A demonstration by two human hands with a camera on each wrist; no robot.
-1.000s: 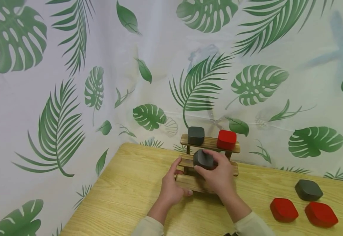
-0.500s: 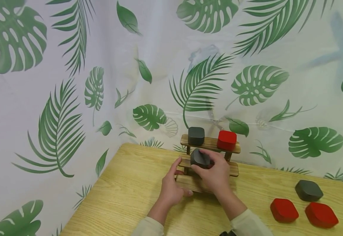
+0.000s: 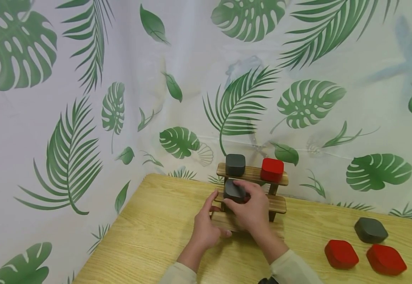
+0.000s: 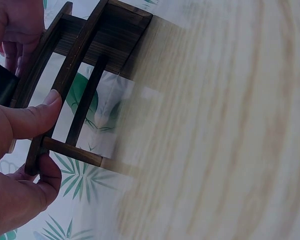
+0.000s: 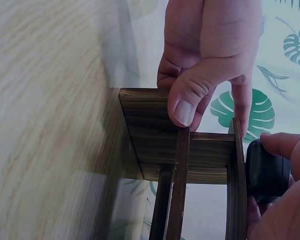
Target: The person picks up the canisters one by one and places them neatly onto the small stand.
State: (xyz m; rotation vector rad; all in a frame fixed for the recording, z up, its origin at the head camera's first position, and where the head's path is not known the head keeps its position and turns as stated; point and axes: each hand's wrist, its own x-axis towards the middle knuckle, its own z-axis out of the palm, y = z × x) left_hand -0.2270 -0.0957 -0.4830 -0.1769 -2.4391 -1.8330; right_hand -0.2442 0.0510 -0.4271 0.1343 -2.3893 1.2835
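A three-tier wooden stand (image 3: 278, 204) stands on the table against the wall. My right hand (image 3: 253, 211) pinches a dark grey rounded block (image 3: 233, 191) between thumb and fingers at the left part of the middle shelf. In the right wrist view that block (image 5: 266, 170) sits right at the shelf's edge. My left hand (image 3: 205, 228) grips the left end of the lowest shelf, its thumb (image 4: 37, 117) on the front edge. On the top shelf are another dark grey block (image 3: 235, 165) at left and a red block (image 3: 272, 170) at right. Some red shows behind my right hand, mostly hidden.
Loose on the table at the right lie a dark grey block (image 3: 371, 230), a red block (image 3: 341, 254) and a second red block (image 3: 386, 259). A leaf-printed wall covering (image 3: 191, 98) rises behind and to the left of the wooden table (image 3: 142, 228).
My right hand has slid the dark grey block leftward along the middle shelf, from near its middle to its left part. My left hand keeps its hold on the stand.
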